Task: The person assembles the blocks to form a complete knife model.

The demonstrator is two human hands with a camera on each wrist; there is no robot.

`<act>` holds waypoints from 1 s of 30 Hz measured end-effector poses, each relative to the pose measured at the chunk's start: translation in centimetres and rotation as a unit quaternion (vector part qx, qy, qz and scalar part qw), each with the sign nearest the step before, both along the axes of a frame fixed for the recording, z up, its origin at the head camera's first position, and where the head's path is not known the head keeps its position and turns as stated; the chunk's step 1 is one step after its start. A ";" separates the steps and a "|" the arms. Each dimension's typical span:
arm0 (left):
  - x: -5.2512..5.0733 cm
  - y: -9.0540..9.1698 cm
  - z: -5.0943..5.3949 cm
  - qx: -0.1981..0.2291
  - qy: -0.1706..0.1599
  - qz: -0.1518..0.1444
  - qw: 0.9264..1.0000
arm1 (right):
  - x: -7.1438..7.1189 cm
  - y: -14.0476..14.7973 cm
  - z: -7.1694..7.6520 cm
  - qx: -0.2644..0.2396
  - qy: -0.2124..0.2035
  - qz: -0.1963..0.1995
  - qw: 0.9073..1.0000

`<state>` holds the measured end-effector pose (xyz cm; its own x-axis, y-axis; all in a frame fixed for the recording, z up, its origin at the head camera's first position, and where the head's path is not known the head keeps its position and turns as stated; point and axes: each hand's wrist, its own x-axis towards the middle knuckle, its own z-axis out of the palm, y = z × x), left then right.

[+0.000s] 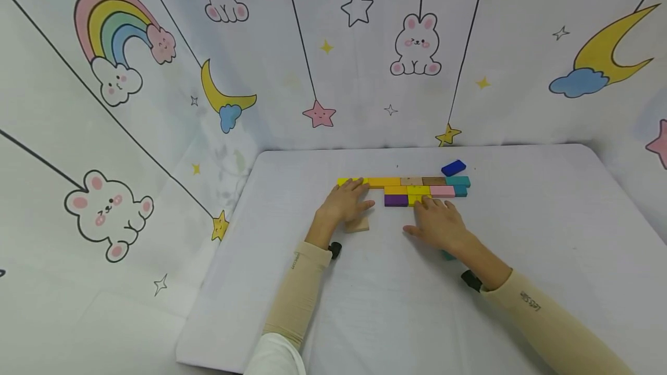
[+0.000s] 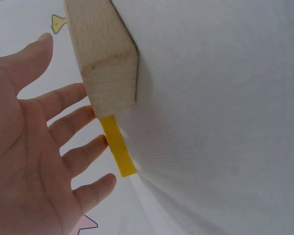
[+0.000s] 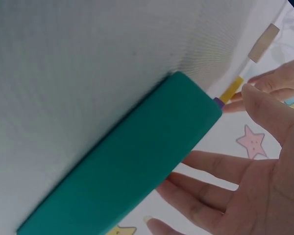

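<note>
A: Head view?
B: Centre, flush block rows (image 1: 418, 190); left hand (image 1: 344, 203) spread, gripping nothing, at their left end; right hand (image 1: 439, 223) likewise, touching the lower yellow block (image 1: 412, 201), probably to keep alignment; blue block (image 1: 453, 168) loose, upper right of centre
A: Left wrist?
B: Wooden block (image 2: 105, 58), upper centre, partly in the way
A: Right wrist?
B: Green block (image 3: 127, 161), lower left, hides some fingertips

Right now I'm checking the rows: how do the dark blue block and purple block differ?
The dark blue block lies slanted; the purple block lies square to the rows. The dark blue block lies apart, beyond them; the purple block sits in the nearest row. Both are oblong.
</note>
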<state>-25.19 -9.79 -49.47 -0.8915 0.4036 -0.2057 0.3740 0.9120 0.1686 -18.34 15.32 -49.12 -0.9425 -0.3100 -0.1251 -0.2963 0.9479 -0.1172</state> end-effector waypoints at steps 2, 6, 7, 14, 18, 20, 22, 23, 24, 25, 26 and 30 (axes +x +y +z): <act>0.0 0.0 0.0 0.000 0.000 0.000 1.000 | 0.0 0.0 0.0 0.000 -0.001 -0.001 1.000; 0.0 0.0 0.0 0.004 0.001 -0.002 1.000 | -0.1 0.1 -0.1 0.000 -0.003 -0.002 1.000; 0.0 0.0 0.1 0.004 0.001 -0.002 1.000 | 0.0 0.1 -0.1 0.000 -0.003 -0.002 1.000; 0.0 0.0 0.1 0.004 0.001 -0.003 1.000 | 0.0 0.2 -0.2 0.000 0.003 0.001 1.000; -0.1 0.0 0.0 -0.001 0.002 -0.004 1.000 | 0.0 0.2 -0.3 0.001 0.004 0.003 1.000; -0.1 0.0 0.0 -0.003 0.003 -0.004 1.000 | 0.0 0.2 -0.3 0.000 0.005 0.004 1.000; -0.1 0.0 0.0 -0.003 0.003 -0.004 1.000 | 0.0 0.2 -0.3 -0.002 0.004 0.004 1.000; -0.1 0.0 0.0 -0.004 0.003 -0.003 1.000 | 0.0 0.2 -0.4 -0.003 0.004 0.003 1.000; -0.1 0.0 0.0 -0.002 0.003 -0.003 1.000 | -0.1 0.2 -0.4 -0.003 0.003 0.002 1.000; 0.0 0.0 0.0 -0.001 0.004 -0.005 1.000 | -0.1 0.2 -0.4 -0.004 0.002 0.002 1.000; 0.0 0.0 0.0 0.001 0.004 -0.006 1.000 | -0.1 0.2 -0.5 -0.005 0.002 0.001 1.000; 0.0 0.0 0.0 0.005 0.004 -0.009 1.000 | -0.1 0.2 -0.5 -0.013 0.001 -0.002 1.000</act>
